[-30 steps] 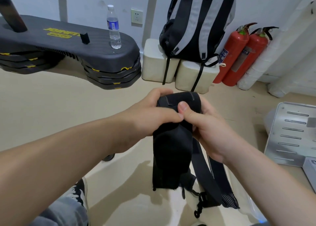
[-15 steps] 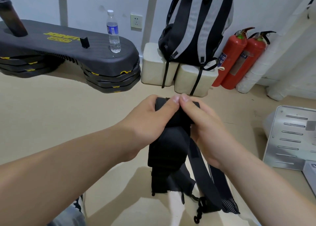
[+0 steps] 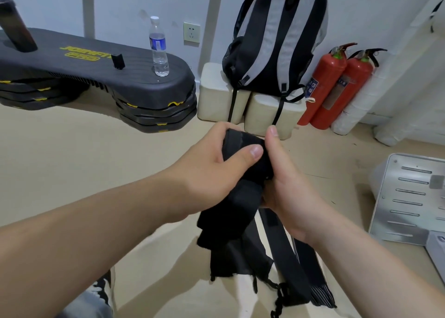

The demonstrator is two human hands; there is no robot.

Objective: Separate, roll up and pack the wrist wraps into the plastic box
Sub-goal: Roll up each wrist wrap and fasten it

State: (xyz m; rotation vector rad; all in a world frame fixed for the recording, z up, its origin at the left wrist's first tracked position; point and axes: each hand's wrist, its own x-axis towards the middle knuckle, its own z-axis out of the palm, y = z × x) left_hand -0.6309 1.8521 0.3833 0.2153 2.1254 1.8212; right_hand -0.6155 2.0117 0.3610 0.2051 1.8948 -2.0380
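Bare forearms [image 3: 101, 224], left hand [image 3: 212, 171] and right hand [image 3: 289, 187] short-nailed, faded blue jeans [image 3: 81, 305] near left, black-and-white sneaker [image 3: 103, 285] alongside

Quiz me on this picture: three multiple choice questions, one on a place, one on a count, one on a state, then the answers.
1. The bottle stands: A on the black platform, B on a chair, C on a shelf.
2. Red extinguishers: A one, B two, C three.
3. The left hand and right hand: A both grip the wraps, B both are empty, C both are flat on a table.
Answers: 1 A, it stands upright on the platform. 2 B, two show side by side. 3 A, both hands curl round the wraps.
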